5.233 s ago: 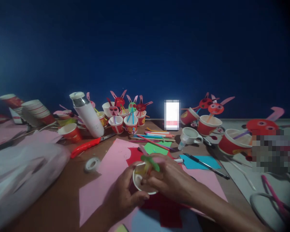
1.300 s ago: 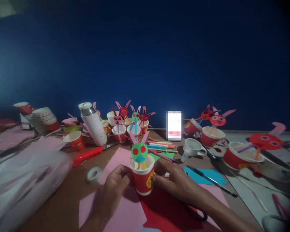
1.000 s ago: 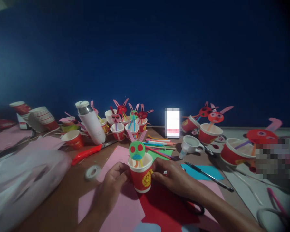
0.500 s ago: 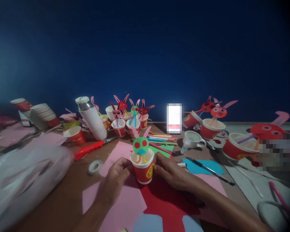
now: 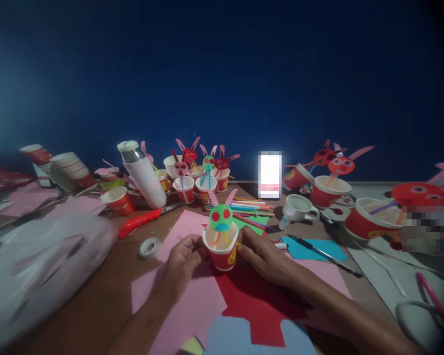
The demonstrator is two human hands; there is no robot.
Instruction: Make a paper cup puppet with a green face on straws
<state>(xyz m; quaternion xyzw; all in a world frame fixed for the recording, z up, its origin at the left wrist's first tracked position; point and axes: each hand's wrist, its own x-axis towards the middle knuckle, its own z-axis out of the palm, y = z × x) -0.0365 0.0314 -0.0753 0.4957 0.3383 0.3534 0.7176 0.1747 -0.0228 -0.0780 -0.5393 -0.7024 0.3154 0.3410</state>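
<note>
At lower centre of the frame, the left hand (image 5: 185,261) and right hand (image 5: 262,254) pinch the cup (image 5: 221,260) between them; too hard a squeeze could buckle it, tilting the green head (image 5: 221,217).

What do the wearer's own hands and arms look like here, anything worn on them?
The left hand and right hand wear no gloves. No sleeve, watch or bracelet shows; no ring is visible, though some fingers are partly hidden.
</note>
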